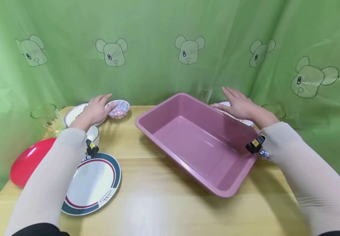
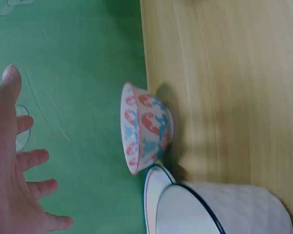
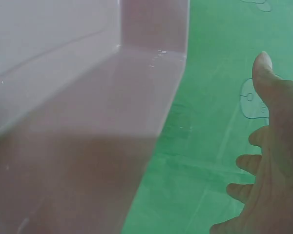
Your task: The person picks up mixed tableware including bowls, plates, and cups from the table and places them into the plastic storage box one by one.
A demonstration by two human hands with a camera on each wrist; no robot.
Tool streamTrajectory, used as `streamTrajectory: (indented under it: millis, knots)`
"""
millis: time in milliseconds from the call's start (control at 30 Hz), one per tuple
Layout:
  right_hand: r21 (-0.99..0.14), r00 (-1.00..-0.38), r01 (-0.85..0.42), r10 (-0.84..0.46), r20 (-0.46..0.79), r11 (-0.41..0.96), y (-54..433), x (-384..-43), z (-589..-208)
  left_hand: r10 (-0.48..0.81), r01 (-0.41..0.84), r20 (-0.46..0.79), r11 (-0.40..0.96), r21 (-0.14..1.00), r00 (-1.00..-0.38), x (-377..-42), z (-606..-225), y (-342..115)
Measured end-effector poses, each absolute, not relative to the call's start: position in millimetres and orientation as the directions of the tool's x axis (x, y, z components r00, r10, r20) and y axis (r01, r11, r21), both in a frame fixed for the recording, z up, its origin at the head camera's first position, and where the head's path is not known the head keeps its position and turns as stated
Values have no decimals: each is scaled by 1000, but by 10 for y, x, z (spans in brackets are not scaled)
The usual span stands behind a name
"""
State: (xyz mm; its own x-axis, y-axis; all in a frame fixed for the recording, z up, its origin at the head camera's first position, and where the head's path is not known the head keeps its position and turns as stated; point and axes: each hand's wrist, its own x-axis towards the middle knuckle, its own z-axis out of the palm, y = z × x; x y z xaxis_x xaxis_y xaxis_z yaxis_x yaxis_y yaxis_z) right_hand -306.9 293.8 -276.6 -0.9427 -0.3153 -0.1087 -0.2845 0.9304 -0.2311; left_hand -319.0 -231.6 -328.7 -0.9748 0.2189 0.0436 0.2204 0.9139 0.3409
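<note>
My left hand (image 1: pixel 95 110) hovers with its fingers spread, just left of a small bowl (image 1: pixel 120 109) patterned in red and blue. In the left wrist view the patterned bowl (image 2: pixel 147 129) stands apart from the fingers, beside a white cup (image 2: pixel 244 204) with a dark rim. A large pink rectangular basin (image 1: pixel 184 144) sits at an angle on the table. Beyond its right rear side my right hand (image 1: pixel 240 105) is raised, fingers extended and holding nothing. In the right wrist view the basin wall (image 3: pixel 112 107) lies apart from that hand.
On the left are a round plate (image 1: pixel 94 183) with a teal and red border, a red dish (image 1: pixel 31 160), a clear glass (image 1: pixel 44 114) and a white plate (image 1: pixel 71 114). Another plate (image 1: pixel 248 122) is partly hidden behind the basin. A green curtain (image 1: pixel 152 49) hangs behind the table.
</note>
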Motion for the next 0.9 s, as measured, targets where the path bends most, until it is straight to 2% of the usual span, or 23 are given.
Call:
streamTrajectory:
  millis: [367,600,900]
  knots:
    - [-281,-934,-329,-354,-41,901,3126,-2713,-2761,333,342,92,860,377,-938,-3132,-3341,-1989]
    - [-316,-928,-362,-372,31,877,3336,-2489,-2909,395,402,98,838,369,-914,-3050,-3378,-1821]
    - [-347,-940,-329,-341,29,878,3471,-2273,-3107,530,527,97,775,349,-843,-2913,-3453,-1647]
